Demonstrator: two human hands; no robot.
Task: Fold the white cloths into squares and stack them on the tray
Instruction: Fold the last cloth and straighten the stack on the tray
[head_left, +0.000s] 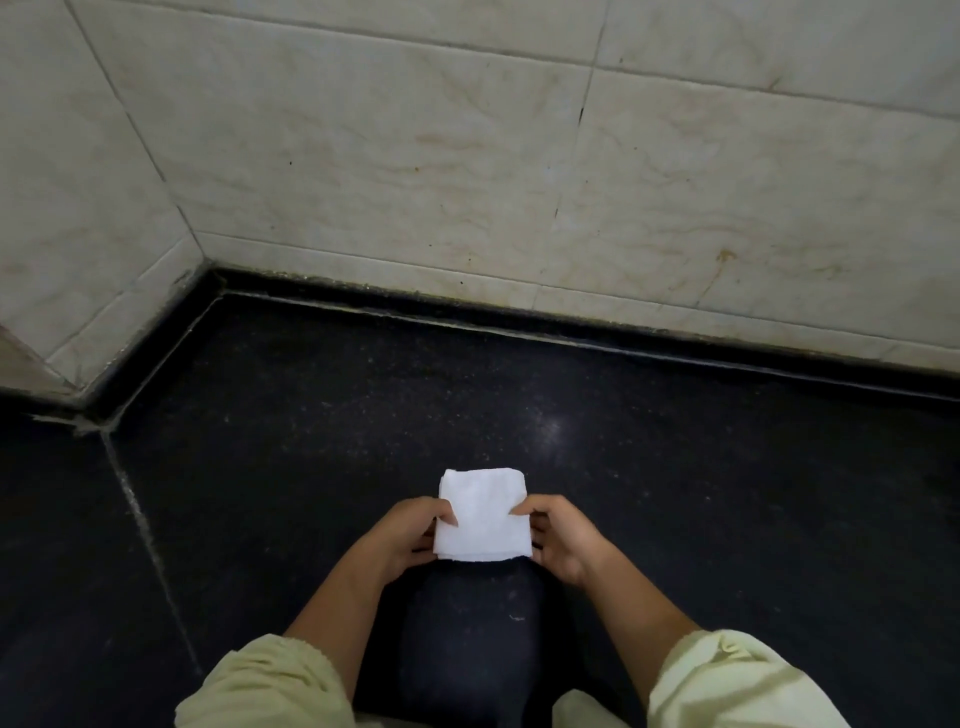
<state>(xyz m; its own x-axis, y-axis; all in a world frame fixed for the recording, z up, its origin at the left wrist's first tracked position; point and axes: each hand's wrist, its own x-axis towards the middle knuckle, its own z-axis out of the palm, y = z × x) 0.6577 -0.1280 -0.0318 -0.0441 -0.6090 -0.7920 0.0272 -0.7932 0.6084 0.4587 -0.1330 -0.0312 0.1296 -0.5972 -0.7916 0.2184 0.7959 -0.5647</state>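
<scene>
A white cloth, folded into a small thick square, sits low in the middle of the head view over the dark counter. My left hand grips its left edge, thumb on top and fingers underneath. My right hand grips the right edge the same way. Whether the cloth rests on the counter or is lifted just off it, I cannot tell. No tray shows in this view.
The black speckled counter runs out to the left and right, with a pale seam crossing it on the left. A cream tiled wall rises behind it and turns a corner at the far left.
</scene>
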